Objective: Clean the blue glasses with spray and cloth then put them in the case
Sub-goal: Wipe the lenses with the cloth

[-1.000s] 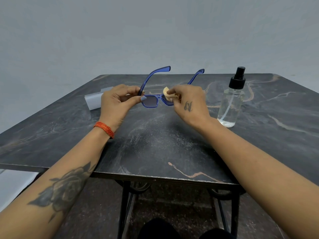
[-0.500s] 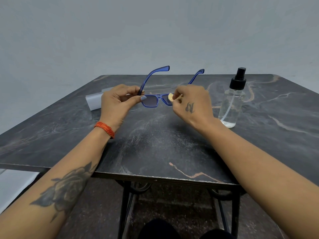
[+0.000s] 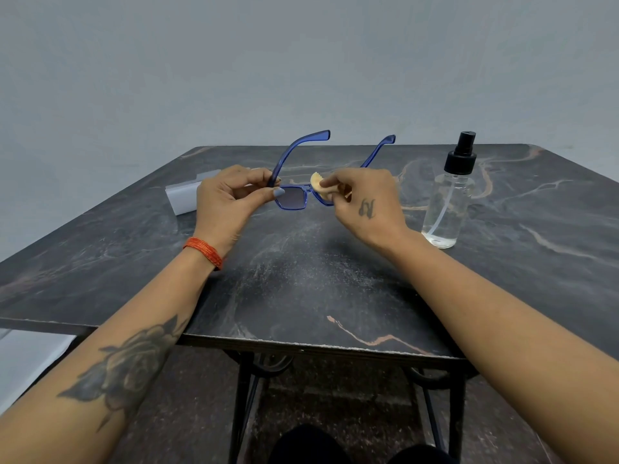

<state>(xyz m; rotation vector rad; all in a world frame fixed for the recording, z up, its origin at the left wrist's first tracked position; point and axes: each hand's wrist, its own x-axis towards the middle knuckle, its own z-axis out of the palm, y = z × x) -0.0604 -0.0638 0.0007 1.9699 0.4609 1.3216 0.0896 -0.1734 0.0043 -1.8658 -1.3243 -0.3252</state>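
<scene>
The blue glasses point(image 3: 292, 197) are held above the dark marble table point(image 3: 301, 283), temples unfolded and pointing away from me. My left hand point(image 3: 227, 199) pinches the frame at its left hinge between thumb and fingers. My right hand point(image 3: 363, 202) pinches a small beige cloth point(image 3: 318, 187) against the right lens, which is mostly hidden by cloth and fingers. A clear spray bottle point(image 3: 447, 204) with a black pump top stands upright to the right. The pale grey case point(image 3: 182, 199) lies on the table behind my left hand, partly hidden.
The table's near edge point(image 3: 301, 346) runs across in front of me on a black metal frame. A plain grey wall stands behind the table. My knees show dark at the bottom of the view.
My right hand has rubbed the cloth over the right lens: it dipped and tucked in half a second ago, and now more of the cloth shows again near the bridge. The left hand stayed still.
</scene>
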